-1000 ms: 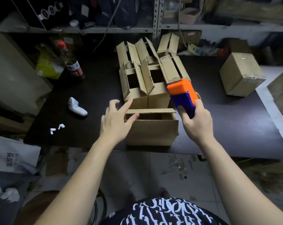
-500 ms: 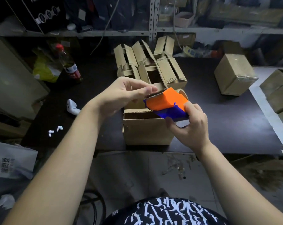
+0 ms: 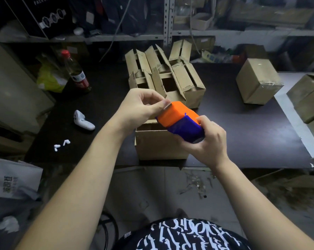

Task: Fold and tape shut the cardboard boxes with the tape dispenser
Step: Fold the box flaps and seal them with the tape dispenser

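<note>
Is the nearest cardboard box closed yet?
Open: the nearest brown cardboard box shows a dark opening at its top.

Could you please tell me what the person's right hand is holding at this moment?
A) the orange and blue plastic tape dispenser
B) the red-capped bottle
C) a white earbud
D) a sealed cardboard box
A: the right hand grips the blue rear of the orange and blue plastic tape dispenser, while the left hand pinches at its toothed orange end.
</note>
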The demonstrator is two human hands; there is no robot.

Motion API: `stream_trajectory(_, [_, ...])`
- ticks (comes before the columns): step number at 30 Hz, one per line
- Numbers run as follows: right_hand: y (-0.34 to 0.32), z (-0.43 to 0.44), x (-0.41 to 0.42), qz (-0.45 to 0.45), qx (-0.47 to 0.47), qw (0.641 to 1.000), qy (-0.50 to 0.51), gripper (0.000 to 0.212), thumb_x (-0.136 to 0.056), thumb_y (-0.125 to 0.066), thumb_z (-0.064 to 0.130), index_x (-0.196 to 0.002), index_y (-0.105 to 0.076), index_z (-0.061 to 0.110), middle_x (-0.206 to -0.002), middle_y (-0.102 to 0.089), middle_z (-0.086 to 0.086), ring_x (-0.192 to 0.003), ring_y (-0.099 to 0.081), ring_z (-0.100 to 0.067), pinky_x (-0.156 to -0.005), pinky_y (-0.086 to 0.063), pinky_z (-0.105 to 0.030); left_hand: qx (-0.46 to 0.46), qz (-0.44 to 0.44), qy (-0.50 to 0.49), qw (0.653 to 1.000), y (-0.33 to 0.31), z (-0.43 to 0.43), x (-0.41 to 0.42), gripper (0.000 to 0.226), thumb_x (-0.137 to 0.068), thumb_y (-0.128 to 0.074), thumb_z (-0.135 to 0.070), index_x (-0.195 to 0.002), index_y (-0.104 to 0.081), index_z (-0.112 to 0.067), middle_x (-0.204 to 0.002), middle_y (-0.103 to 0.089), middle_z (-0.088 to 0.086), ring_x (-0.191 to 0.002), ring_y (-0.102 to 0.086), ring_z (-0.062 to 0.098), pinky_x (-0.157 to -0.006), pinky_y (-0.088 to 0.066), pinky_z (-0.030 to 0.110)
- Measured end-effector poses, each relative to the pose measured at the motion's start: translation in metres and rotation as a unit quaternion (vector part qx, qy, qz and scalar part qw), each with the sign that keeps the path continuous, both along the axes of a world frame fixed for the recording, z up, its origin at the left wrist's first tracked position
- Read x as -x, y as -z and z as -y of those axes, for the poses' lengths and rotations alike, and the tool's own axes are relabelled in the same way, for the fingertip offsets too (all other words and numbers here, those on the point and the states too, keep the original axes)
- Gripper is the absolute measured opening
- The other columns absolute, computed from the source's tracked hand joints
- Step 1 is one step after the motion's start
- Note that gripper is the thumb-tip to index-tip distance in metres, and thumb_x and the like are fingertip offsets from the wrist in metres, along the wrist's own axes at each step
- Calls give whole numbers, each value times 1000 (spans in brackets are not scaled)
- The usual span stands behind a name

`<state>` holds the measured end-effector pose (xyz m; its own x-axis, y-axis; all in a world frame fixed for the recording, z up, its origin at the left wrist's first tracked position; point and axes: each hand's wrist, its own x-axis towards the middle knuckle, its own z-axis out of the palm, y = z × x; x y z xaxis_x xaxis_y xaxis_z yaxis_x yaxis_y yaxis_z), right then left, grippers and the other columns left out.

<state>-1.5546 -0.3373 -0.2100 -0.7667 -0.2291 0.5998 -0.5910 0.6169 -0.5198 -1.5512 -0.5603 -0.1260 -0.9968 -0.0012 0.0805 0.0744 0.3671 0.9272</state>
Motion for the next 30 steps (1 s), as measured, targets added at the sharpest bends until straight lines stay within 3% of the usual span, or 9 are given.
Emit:
stream_trajectory(4, [2,0,2,20,-28,999,-24,63,-67,-92,52,-100,-64,6,-84,-71,-2,-63,-57,-12,-61,-38,-9,4,-9,-57,998,6,0,-2,12,-89,-76,-34,-88,-76,-22,-86,-76,-3,-90,-72,11,-72,-62,26])
stream_trajectory(8, [-4,3,7,37,-43,997,-53,56,-67,-85,46,-101,-62,8,-82,-72,-2,-60,-63,-19,-56,-47,-22,46,-40,-111,992,9,-4,-7,7,-93,-75,-31,-87,-73,-28,-87,-73,-8,-87,-69,6,-68,-59,18])
stream_trajectory(11, [-2,-4,8,53,-42,997,-31,50,-65,-83,46,-93,-58,13,-74,-66,2,-54,-52,-12,-52,-41,-21,-2,-88,-193,977,5,15,-8,6,-93,-76,-22,-87,-76,-22,-81,-74,-5,-79,-71,13,-73,-60,31])
stream_trajectory(15, [2,-16,8,88,6,995,-37,55,-63,-77,53,-97,-44,24,-73,-60,9,-56,-54,-2,-53,-38,-15,-15,-88,-219,972,2,48,-13,7,-92,-76,-26,-86,-75,-24,-76,-74,-10,-79,-70,4,-78,-58,22])
stream_trajectory(19, [-3,-15,14,103,11,994,-43,61,-63,-79,50,-102,-45,19,-79,-68,2,-61,-62,-19,-53,-50,-30,6,-61,-218,974,28,47,-22,14,-93,-76,-23,-103,-73,-14,-94,-73,-4,-88,-67,2,-80,-57,24])
stream_trajectory(22, [-7,-16,17,81,-6,996,-46,57,-63,-84,41,-109,-61,14,-94,-70,2,-76,-63,-18,-64,-56,-36,10,-24,-192,981,57,57,-31,37,-86,-83,-20,-117,-65,-29,-118,-67,-8,-110,-65,7,-89,-55,29])
stream_trajectory(26, [-7,-9,25,57,-66,996,-27,66,-69,-81,44,-126,-64,14,-108,-68,-1,-94,-55,-13,-79,-47,-36,-45,52,-117,991,94,53,-41,74,-77,-91,-20,-126,-47,-52,-148,-48,-9,-135,-52,7,-97,-54,40])
stream_trajectory(30, [-10,-3,30,70,-76,994,-29,68,-71,-78,44,-130,-61,14,-111,-63,-1,-97,-44,-8,-82,-40,-34,-8,62,-106,992,126,46,-40,69,-84,-85,-18,-128,-41,-47,-143,-57,-16,-137,-48,-2,-114,-43,50])
